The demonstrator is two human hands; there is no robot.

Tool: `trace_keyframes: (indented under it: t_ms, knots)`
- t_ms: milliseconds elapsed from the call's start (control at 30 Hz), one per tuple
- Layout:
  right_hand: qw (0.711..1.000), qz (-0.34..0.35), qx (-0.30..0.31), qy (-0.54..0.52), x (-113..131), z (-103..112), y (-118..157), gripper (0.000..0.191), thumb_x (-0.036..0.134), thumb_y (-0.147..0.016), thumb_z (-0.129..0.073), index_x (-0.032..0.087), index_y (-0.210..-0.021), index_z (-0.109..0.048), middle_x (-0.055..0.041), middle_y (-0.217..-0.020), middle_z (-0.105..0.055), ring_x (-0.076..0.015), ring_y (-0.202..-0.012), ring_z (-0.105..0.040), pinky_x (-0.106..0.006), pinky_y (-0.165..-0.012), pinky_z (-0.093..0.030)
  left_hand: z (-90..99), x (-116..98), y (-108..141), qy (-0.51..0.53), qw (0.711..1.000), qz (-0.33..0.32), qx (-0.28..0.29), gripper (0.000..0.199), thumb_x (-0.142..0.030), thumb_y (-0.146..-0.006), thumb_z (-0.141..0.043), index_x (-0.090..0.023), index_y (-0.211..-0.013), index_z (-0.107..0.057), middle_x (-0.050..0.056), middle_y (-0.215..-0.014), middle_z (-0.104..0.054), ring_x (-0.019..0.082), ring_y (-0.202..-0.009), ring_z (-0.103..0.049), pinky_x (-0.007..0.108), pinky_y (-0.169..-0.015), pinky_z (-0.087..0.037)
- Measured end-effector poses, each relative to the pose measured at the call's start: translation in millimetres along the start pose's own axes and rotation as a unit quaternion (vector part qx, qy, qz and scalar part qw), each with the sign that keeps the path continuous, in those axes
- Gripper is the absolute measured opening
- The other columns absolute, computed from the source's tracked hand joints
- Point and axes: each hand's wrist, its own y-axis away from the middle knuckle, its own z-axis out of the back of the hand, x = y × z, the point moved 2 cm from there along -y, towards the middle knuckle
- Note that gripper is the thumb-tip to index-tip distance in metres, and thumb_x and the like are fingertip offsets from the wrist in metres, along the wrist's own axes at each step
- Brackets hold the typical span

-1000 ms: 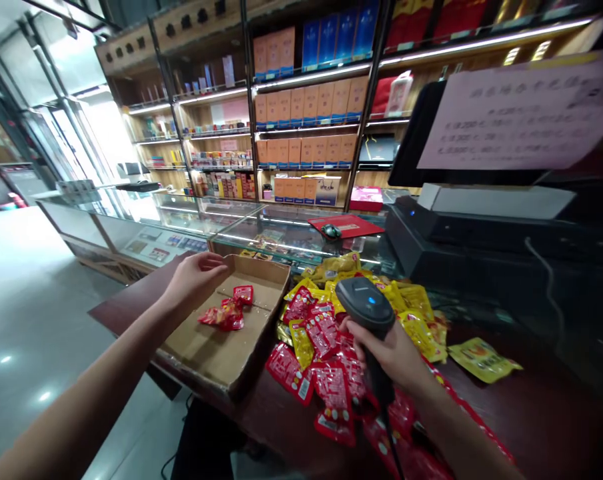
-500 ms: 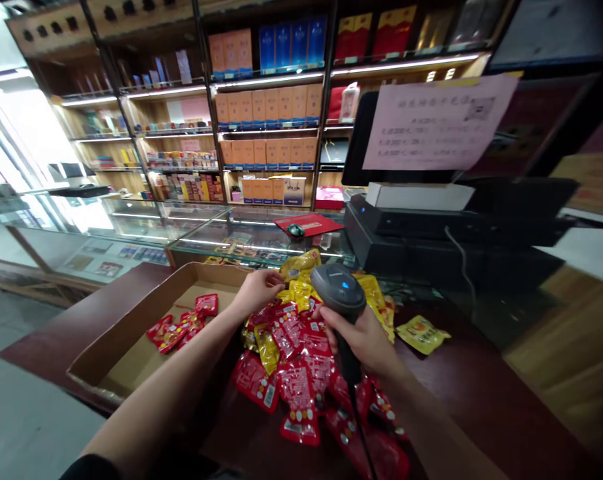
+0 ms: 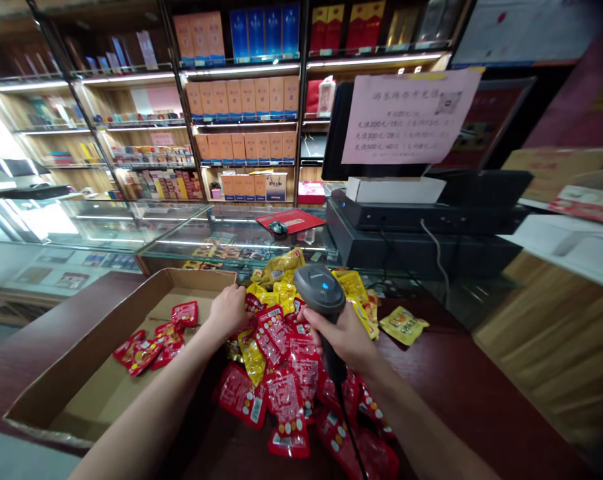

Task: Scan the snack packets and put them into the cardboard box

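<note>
My right hand (image 3: 344,333) is wrapped round the handle of a dark barcode scanner (image 3: 321,288), held above a pile of snack packets. Red packets (image 3: 284,403) fill the front and middle of the pile, and yellow packets (image 3: 356,290) lie towards its back. At the pile's left edge my left hand (image 3: 230,310) has its fingers curled down by a red packet; its fingertips are partly hidden. Left of it, an open cardboard box (image 3: 81,340) holds several red packets (image 3: 168,333). One yellow packet (image 3: 404,325) lies apart on the right.
Behind the pile is a glass counter (image 3: 206,230) with a red mouse pad (image 3: 296,221) and a mouse. At the back right stand a monitor with a pink paper sheet (image 3: 406,120) and a black cash drawer (image 3: 411,243). Stocked shelves line the wall.
My left hand has moved from the yellow packets at the back to the red ones at the pile's left edge, its fingers now curled down. The view has turned slightly right.
</note>
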Motion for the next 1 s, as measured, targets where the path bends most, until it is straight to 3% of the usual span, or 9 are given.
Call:
trace_keyframes:
  t_ms: [133, 267, 333, 467, 567, 700, 1000]
  knots:
    - [1.000, -0.022, 0.002, 0.003, -1.9, -0.3, -0.5, 0.027, 0.042, -0.079, -0.067, 0.015, -0.075, -0.065, 0.0026, -0.043, -0.053, -0.0107, -0.037, -0.048, -0.023, -0.039, -0.039, 8.4, 3.1, 1.2, 0.050, 0.998, 0.000, -0.047, 0.029, -0.036, -0.070, -0.070, -0.018, -0.091, -0.061, 0.015, -0.097, -0.068, 0.032, -0.097, -0.064, 0.036, -0.079, -0.047]
    - [1.000, -0.012, 0.013, 0.015, -4.1, -2.6, 0.0, 0.027, 0.042, -0.080, -0.066, 0.017, -0.074, -0.064, 0.0027, -0.042, -0.052, -0.0105, -0.037, -0.047, -0.024, -0.041, -0.039, 18.1, 11.4, -0.9, 0.241, 0.965, 0.042, -0.100, 0.029, -0.033, -0.069, -0.071, -0.021, -0.091, -0.056, 0.006, -0.083, -0.070, 0.025, -0.079, -0.067, 0.031, -0.071, -0.047]
    - [0.999, -0.008, 0.024, 0.020, -5.6, -5.0, 0.3, 0.027, 0.042, -0.080, -0.065, 0.017, -0.073, -0.063, 0.0029, -0.041, -0.051, -0.0107, -0.037, -0.046, -0.024, -0.041, -0.039, 19.8, 12.5, -3.8, 0.382, 0.916, 0.040, -0.119, 0.035, -0.034, -0.064, -0.077, -0.022, -0.088, -0.053, 0.004, -0.082, -0.071, 0.021, -0.075, -0.067, 0.030, -0.070, -0.049]
    - [0.999, -0.001, 0.030, 0.033, -5.0, -11.9, 2.8, 0.025, 0.040, -0.078, -0.066, 0.017, -0.070, -0.061, 0.0032, -0.043, -0.051, -0.0096, -0.038, -0.044, -0.023, -0.041, -0.037, 18.2, -1.7, -6.2, 0.640, 0.765, 0.002, -0.071, 0.047, -0.033, -0.056, -0.085, -0.019, -0.088, -0.054, 0.005, -0.086, -0.073, 0.019, -0.078, -0.069, 0.031, -0.075, -0.053]
    - [0.999, -0.011, 0.039, 0.028, -3.4, -18.4, 5.8, 0.023, 0.038, -0.077, -0.067, 0.018, -0.069, -0.058, 0.0037, -0.042, -0.051, -0.0095, -0.037, -0.044, -0.023, -0.041, -0.037, 14.4, -17.3, -3.9, 0.703, 0.710, -0.008, -0.041, 0.046, -0.030, -0.053, -0.087, -0.016, -0.085, -0.058, 0.006, -0.085, -0.074, 0.018, -0.078, -0.070, 0.032, -0.080, -0.054]
    - [0.997, -0.028, 0.071, 0.019, -5.9, -26.0, 7.8, 0.023, 0.039, -0.076, -0.066, 0.019, -0.069, -0.058, 0.0035, -0.041, -0.051, -0.0108, -0.036, -0.045, -0.024, -0.040, -0.037, 5.9, -26.8, -2.1, 0.724, 0.689, 0.000, -0.038, 0.047, -0.025, -0.049, -0.089, -0.016, -0.081, -0.056, 0.003, -0.080, -0.074, 0.017, -0.074, -0.070, 0.033, -0.081, -0.055]
    - [0.995, -0.059, 0.075, 0.003, -14.0, -28.0, 5.5, 0.021, 0.037, -0.077, -0.065, 0.018, -0.070, -0.061, 0.0028, -0.041, -0.052, -0.0101, -0.035, -0.044, -0.023, -0.039, -0.035, 1.4, -28.8, -1.7, 0.718, 0.696, -0.004, -0.028, 0.048, -0.022, -0.048, -0.088, -0.017, -0.080, -0.053, 0.003, -0.080, -0.074, 0.017, -0.075, -0.070, 0.032, -0.081, -0.055]
